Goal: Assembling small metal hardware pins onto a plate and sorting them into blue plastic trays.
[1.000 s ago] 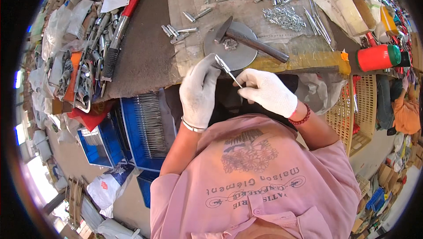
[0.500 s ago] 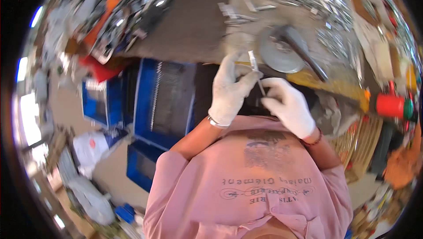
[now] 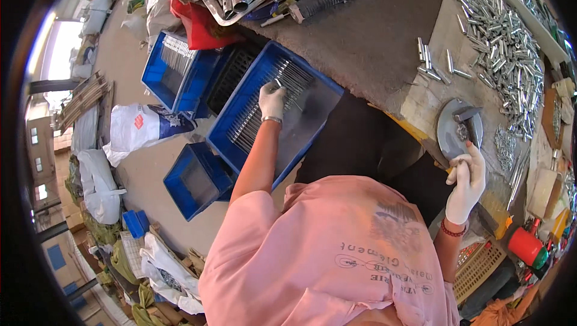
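My left hand point(image 3: 272, 102), in a white glove, is closed around the end of a slim metal rod point(image 3: 277, 83) over a large blue crate point(image 3: 231, 104). Rows of similar shiny rods point(image 3: 245, 129) lie in that crate, beneath and beside my hand. Over at the bench's right edge, my gloved right hand point(image 3: 467, 186) has its index finger stretched out and the others partly bent. Its fingertip is by a dark hammer-like tool point(image 3: 474, 123) lying across a round grey metal disc point(image 3: 448, 127); whether they touch, I cannot tell.
A heap of short metal tubes point(image 3: 502, 49) covers the bench's far right, with several loose ones point(image 3: 428, 61) apart from it. Metal tools and a thick bar point(image 3: 324, 0) lie at the far edge. Smaller blue crates point(image 3: 195, 178) stand left. A red-and-green container point(image 3: 524, 246) is at right.
My hands have come apart from the rod they were both at. The left went left to the blue crate with a rod; the right moved right to the disc. My view has turned too.
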Demonstrator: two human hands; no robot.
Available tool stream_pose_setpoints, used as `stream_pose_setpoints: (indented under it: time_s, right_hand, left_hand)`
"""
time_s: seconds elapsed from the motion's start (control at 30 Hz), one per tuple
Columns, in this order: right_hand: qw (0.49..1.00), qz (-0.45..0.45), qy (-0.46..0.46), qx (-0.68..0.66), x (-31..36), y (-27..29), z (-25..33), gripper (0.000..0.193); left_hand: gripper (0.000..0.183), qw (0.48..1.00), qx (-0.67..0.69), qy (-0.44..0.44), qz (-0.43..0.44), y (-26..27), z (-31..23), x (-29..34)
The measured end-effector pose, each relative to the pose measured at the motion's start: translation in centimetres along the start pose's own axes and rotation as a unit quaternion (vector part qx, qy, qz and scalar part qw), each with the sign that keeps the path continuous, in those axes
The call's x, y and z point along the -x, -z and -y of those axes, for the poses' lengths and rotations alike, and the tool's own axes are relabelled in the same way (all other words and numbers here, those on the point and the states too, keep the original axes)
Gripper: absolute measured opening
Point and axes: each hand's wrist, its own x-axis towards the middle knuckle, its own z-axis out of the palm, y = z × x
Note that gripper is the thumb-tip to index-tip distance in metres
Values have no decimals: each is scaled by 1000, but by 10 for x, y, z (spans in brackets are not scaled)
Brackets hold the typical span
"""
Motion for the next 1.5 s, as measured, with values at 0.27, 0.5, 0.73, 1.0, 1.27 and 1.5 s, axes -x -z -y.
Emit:
stream_pose_setpoints:
  time_s: [0.27, 0.5, 0.73, 1.0, 1.27, 1.5]
  right_hand:
    - [999, 26, 4, -34, -2, 0, -4, 40]
    - [991, 68, 29, -111, -4, -4, 10, 38]
    - [992, 53, -55, -100, -2, 0, 1, 34]
    - [997, 69, 24, -36, 0, 15, 2, 27]
    - [991, -40, 128, 9, 20, 67, 18, 14]
    - [870, -280, 49, 402, -9, 188, -30, 13]
  left_hand:
    - [51, 968, -216, -84, -99, 16, 75, -133]
    - [52, 846, -383, -261, -263, 105, 53, -152]
    - [24, 852, -104, -439, -267, 11, -115, -21]
    - [19, 695, -136, -633, 313, -148, -298, 192]
    - [17, 570, -290, -689, 341, -245, -270, 188]
    - [11, 583, -289, -644, 403, -234, -277, 184]
